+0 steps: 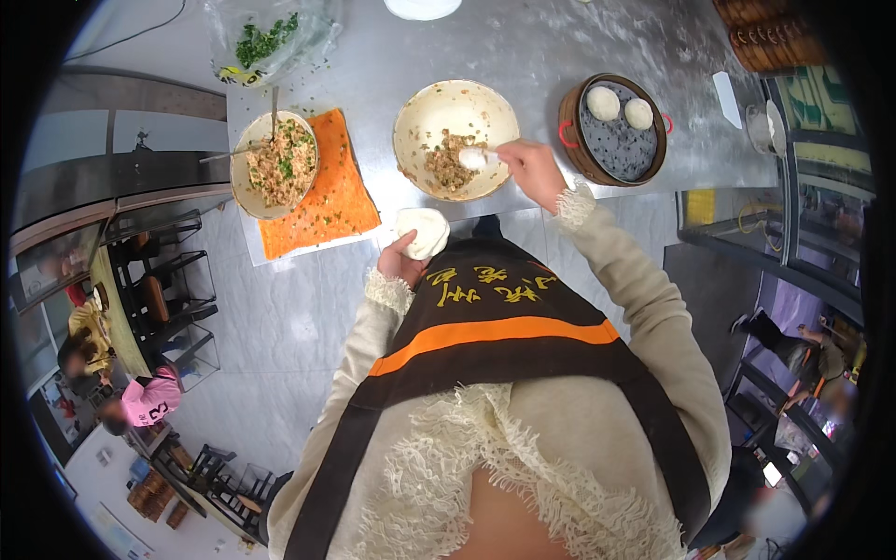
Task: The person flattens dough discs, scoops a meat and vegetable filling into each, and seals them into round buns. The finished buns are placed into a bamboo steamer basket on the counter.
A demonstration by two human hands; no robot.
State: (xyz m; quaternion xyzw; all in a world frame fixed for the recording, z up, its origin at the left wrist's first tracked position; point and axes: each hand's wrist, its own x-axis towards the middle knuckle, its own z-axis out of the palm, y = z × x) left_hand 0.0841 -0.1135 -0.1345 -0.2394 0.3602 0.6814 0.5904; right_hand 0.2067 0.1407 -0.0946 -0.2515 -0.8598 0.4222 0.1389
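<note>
My left hand (401, 260) holds a flat round dough wrapper (423, 233) just off the table's front edge. With my right hand (535, 170) I grip a pale spoon (477, 157), its bowl over the minced filling (448, 166) in a large cream bowl (420, 115). To the right stands a round steamer (572, 115) with red handles, lined with a dark cloth and bearing two white buns (603, 103). At the left, a smaller bowl (241, 189) is heaped with light minced filling (274, 168) and chopped greens; two utensils lean in it.
Beneath the left bowl lies an orange cloth (334, 189) strewn with green bits. A plastic bag (308, 35) of chopped greens sits at the back left of the metal table (364, 77). Stacked bamboo steamers (770, 42) stand back right. Several people are in the background at both sides.
</note>
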